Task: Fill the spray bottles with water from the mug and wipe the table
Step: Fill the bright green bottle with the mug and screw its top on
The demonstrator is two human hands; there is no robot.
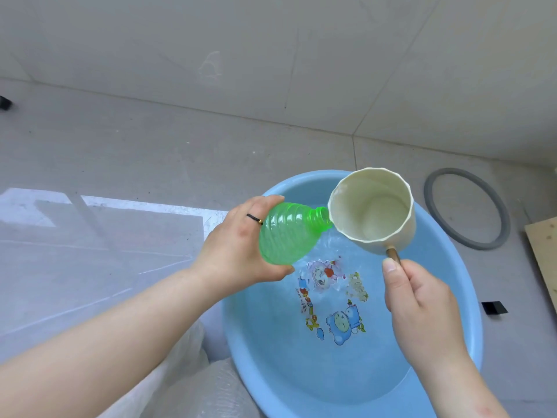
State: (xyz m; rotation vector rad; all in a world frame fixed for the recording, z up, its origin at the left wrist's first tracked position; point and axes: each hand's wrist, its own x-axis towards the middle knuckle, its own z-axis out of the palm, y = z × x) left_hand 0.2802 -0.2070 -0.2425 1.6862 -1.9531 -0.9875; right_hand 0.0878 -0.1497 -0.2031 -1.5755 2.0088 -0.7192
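Above the blue basin (446, 267), our left hand (238, 251) grips the green bottle (289, 233); our right hand (422, 309) holds the tipped mug (373, 209) by its handle, filling; next, steady pouring.

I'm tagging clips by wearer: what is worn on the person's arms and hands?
No sleeves, watch or gloves are in view. The left hand wears a thin dark ring with a small gold bit; the right hand shows nothing worn.

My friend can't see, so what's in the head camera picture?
A left hand tilts a green bottle, open neck at the lip of a cream mug the right hand holds by its handle, above a blue basin.
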